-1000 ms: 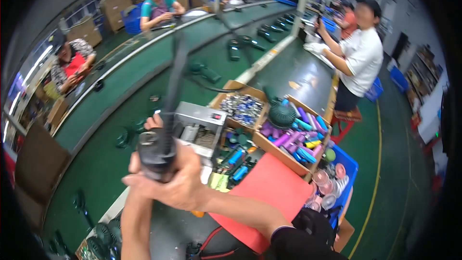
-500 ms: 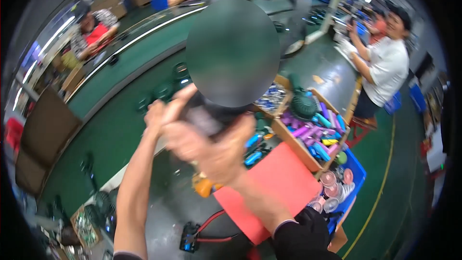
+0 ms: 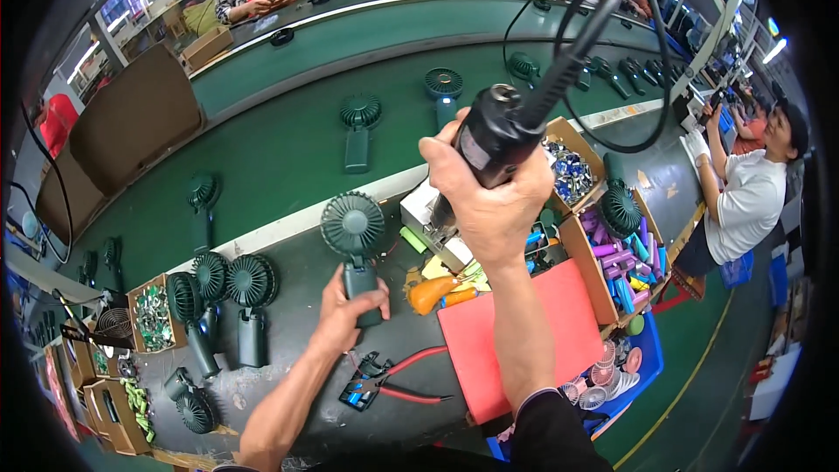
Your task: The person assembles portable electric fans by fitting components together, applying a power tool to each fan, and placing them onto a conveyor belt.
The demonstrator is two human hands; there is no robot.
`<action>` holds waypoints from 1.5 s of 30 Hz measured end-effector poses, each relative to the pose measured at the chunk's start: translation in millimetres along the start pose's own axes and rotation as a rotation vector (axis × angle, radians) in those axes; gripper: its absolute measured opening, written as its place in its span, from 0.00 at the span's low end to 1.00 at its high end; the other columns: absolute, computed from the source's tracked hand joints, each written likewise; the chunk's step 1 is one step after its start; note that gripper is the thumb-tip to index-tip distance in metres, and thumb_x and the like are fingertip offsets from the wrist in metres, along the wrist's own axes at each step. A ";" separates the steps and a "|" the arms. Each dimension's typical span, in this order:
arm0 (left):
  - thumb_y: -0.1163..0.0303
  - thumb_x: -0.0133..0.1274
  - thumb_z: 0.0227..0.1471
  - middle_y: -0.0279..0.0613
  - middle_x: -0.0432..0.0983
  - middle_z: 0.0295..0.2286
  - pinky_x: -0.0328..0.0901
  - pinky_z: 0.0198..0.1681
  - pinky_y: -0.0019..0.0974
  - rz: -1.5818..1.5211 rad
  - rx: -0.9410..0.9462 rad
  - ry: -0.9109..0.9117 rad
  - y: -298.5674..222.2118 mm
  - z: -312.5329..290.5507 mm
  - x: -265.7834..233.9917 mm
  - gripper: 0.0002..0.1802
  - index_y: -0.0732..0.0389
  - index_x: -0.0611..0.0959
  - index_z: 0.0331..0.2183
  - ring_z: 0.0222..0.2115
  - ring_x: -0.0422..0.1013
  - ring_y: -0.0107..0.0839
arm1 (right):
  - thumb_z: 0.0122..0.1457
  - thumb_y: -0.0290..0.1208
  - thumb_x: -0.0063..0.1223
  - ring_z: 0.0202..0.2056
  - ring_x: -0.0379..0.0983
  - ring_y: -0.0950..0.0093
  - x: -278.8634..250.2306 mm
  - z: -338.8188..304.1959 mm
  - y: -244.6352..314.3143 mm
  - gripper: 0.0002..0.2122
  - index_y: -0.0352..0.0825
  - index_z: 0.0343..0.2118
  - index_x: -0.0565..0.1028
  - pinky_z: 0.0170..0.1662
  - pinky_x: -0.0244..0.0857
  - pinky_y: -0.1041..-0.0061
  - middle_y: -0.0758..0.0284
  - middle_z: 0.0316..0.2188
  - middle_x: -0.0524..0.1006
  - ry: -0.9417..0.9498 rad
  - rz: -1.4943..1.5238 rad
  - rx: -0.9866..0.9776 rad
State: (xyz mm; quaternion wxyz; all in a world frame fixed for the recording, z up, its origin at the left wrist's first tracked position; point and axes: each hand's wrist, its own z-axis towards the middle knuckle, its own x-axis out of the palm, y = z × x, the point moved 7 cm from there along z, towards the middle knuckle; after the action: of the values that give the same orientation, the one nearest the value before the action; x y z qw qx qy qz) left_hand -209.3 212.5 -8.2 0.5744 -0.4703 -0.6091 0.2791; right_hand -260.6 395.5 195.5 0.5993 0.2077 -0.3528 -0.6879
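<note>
My left hand (image 3: 343, 313) grips the handle of a dark green handheld fan (image 3: 353, 225), its round grille pointing away from me above the bench. In my right hand (image 3: 500, 210) is a black corded electric screwdriver (image 3: 498, 135), raised over the bench with its thick cable running up from the top. The screwdriver's lower end is mostly hidden behind my fingers. Red-handled pliers (image 3: 411, 365) lie below my left hand beside a small black piece with blue parts. An orange-handled tool (image 3: 430, 295) lies between my hands.
A red mat (image 3: 468, 358) lies under my right forearm. Beyond it stand a cardboard box (image 3: 594, 275) of colourful battery cells and a blue bin (image 3: 651, 367) of pink fans. More green fans (image 3: 251, 284) stand at left and along the green conveyor (image 3: 288, 153). Co-workers sit across; another person stands right.
My hands, together and blurred around a dark object before, are now apart. The left has come down and toward me with the fan; the right holds the screwdriver farther right.
</note>
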 end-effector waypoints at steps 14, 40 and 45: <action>0.77 0.55 0.47 0.43 0.72 0.22 0.66 0.28 0.35 -0.081 -0.020 0.033 7.0 2.2 0.4 0.16 0.65 0.68 0.37 0.19 0.72 0.33 | 0.61 0.30 0.48 0.18 0.70 0.72 26.5 -12.1 -40.7 0.12 0.28 0.43 0.66 0.21 0.69 0.72 0.56 0.26 0.74 0.050 0.410 0.239; 0.79 0.54 0.47 0.44 0.72 0.25 0.69 0.25 0.36 0.001 -0.052 0.040 6.2 -0.7 -3.4 0.19 0.71 0.67 0.42 0.20 0.72 0.31 | 0.44 0.11 0.61 0.26 0.74 0.77 71.5 -59.2 -32.5 0.23 0.29 0.44 0.66 0.30 0.71 0.79 0.57 0.31 0.76 0.200 0.481 0.103; 0.78 0.55 0.47 0.43 0.72 0.23 0.67 0.24 0.36 0.030 -0.048 0.031 2.1 0.2 -0.4 0.19 0.70 0.67 0.41 0.19 0.71 0.31 | 0.44 0.10 0.60 0.27 0.73 0.77 73.5 -60.9 -32.0 0.22 0.29 0.43 0.67 0.30 0.70 0.79 0.60 0.29 0.75 0.229 0.465 0.134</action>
State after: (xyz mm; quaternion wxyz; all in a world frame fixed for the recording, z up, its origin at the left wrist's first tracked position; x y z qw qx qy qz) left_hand -208.9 213.1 -10.2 0.5681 -0.4973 -0.5995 0.2655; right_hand -253.5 310.7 141.6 0.7621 0.2367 -0.3659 -0.4789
